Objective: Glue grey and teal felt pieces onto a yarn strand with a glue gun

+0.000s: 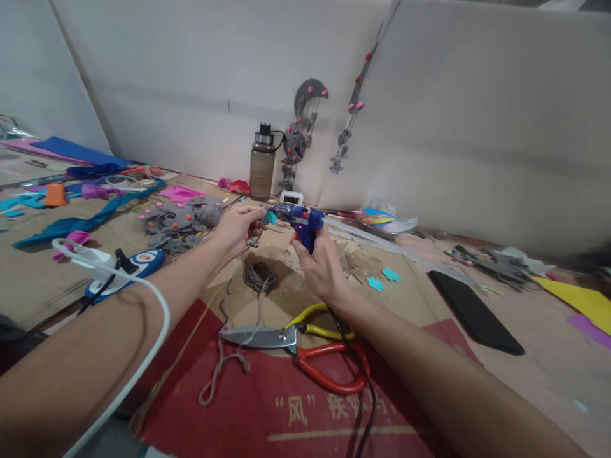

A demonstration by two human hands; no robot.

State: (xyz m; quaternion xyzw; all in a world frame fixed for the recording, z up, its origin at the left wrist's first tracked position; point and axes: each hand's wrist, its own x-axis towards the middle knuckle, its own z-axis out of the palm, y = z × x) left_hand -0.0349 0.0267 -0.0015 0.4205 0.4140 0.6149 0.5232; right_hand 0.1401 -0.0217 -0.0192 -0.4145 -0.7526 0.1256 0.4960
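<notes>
My right hand [319,264] is wrapped round the handle of a blue hot glue gun [300,219], a long clear glue stick [377,236] trailing from its back. The gun's nozzle points left, at a small teal felt piece [270,217]. My left hand [241,228] pinches that piece, together with a grey cord, between thumb and fingers. A coil of grey-brown cord [259,275] lies on the cardboard below. Nearer to me are scissors [281,337] with one yellow and one red handle, a strand of cord crossing their blades. Two turquoise felt cutouts [383,278] lie right of the gun.
A bottle [262,166] and a small white timer [291,198] stand at the back. Grey felt garlands [305,121] hang on the wall. A blue power strip [126,273] and white cable [160,299] are left, a black phone [475,312] right. Felt scraps [181,219] are scattered leftward.
</notes>
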